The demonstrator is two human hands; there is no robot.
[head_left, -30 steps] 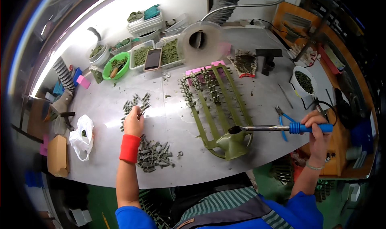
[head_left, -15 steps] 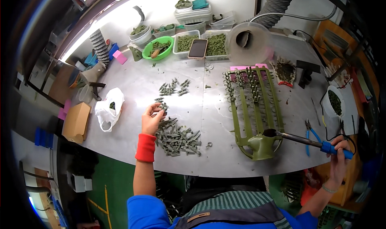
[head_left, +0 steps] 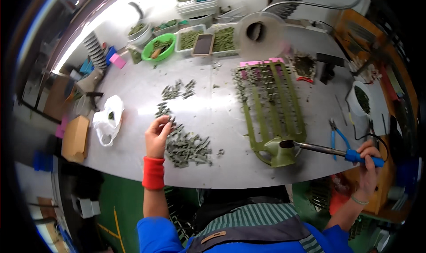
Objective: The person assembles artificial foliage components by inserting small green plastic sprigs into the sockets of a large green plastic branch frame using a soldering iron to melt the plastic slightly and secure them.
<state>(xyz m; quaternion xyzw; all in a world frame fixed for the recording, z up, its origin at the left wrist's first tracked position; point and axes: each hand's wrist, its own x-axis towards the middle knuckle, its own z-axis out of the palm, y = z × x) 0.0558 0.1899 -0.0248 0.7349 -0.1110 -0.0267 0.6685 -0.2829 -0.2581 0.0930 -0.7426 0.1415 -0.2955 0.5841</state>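
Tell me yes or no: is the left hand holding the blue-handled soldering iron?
No, the blue-handled soldering iron is gripped by the right hand, while the left hand picks at the pile of small grey parts.

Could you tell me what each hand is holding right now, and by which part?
The right hand grips the soldering iron by its blue handle. The left hand pinches a small grey part at its fingertips.
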